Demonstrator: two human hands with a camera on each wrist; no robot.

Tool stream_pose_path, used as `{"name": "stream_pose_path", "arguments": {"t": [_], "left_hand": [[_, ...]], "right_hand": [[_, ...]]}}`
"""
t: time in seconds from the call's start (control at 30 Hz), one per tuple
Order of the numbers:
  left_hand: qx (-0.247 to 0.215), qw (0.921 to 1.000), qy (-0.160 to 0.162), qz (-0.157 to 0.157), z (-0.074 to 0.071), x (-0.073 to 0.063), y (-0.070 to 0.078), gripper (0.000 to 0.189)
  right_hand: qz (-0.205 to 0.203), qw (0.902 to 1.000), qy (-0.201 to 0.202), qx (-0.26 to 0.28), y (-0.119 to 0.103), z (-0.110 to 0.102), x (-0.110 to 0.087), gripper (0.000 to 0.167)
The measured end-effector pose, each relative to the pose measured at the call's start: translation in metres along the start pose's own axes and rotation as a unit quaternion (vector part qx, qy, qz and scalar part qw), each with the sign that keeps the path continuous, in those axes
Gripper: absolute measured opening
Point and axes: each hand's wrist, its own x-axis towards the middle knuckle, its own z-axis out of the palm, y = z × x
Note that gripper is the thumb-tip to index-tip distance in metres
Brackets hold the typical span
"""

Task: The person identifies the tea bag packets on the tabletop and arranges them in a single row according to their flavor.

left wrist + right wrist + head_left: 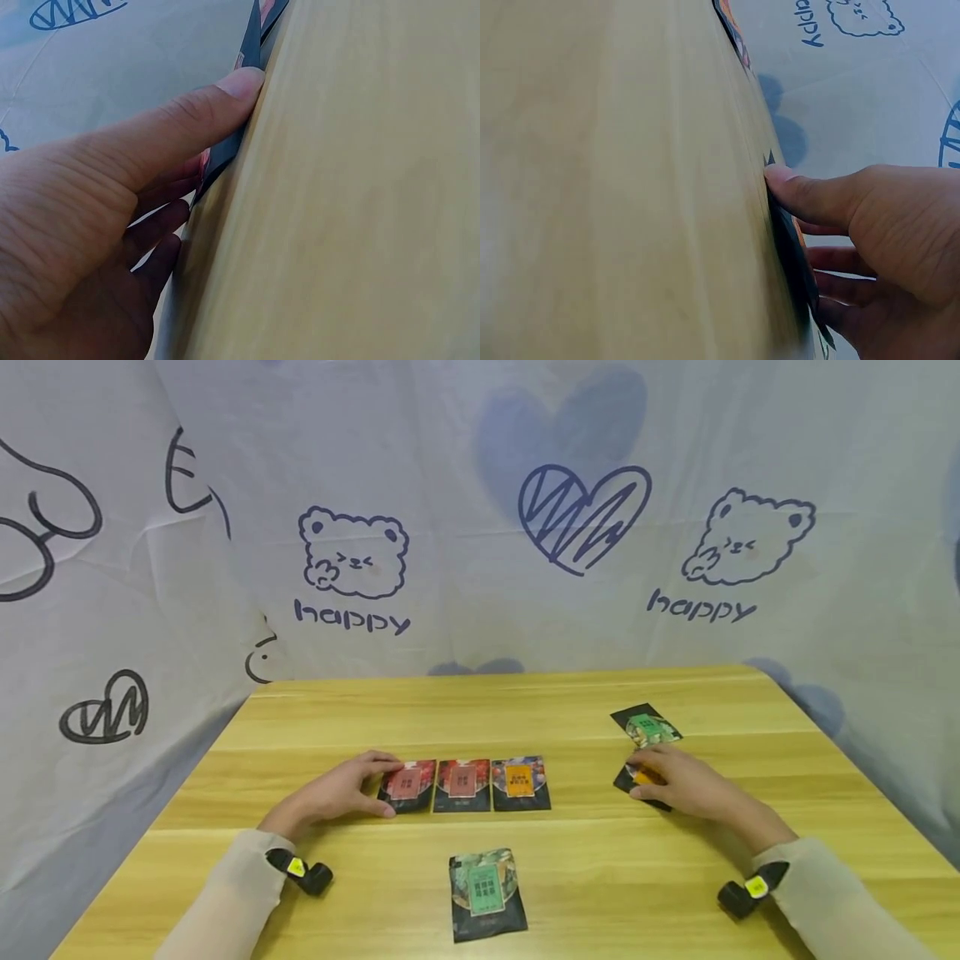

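Note:
My left hand [351, 787] holds the left end of a red-labelled sachet [406, 785], the first of three flat ones in a row. Its thumb is on the near edge and its fingertips are at the far edge; the left wrist view shows the thumb against the dark sachet [225, 146]. A second red-labelled sachet [462, 783] and an orange-labelled one [521, 781] continue the row. On the right, my right hand [686, 783] grips another orange-labelled sachet [647, 774] between thumb and fingers, partly covering it. The right wrist view has this sachet [789, 247] edge-on.
A green-labelled sachet [487, 893] lies near the front of the wooden table [337, 893]. Another green-labelled sachet [647, 725] lies just beyond my right hand. A white cloth [465, 568] with printed bears and hearts hangs behind the table. Each wrist wears a small black camera.

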Motion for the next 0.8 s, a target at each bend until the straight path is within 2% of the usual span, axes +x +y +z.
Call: {"name": "stream_pose_path", "arguments": {"t": [0.37,0.63,0.8], "left_hand": [[-0.014,0.9999,-0.001,-0.009,0.000,-0.003,0.001,0.078],[-0.012,0.9999,-0.002,-0.005,-0.001,-0.002,0.002,0.078],[-0.010,0.9999,-0.002,-0.004,-0.001,-0.001,0.002,0.078]], "right_hand": [[-0.024,0.9976,-0.051,0.039,-0.013,0.002,0.013,0.058],[-0.065,0.9938,-0.063,0.064,-0.018,0.005,0.022,0.055],[-0.074,0.9930,-0.070,0.060,-0.017,0.009,0.029,0.055]]}}
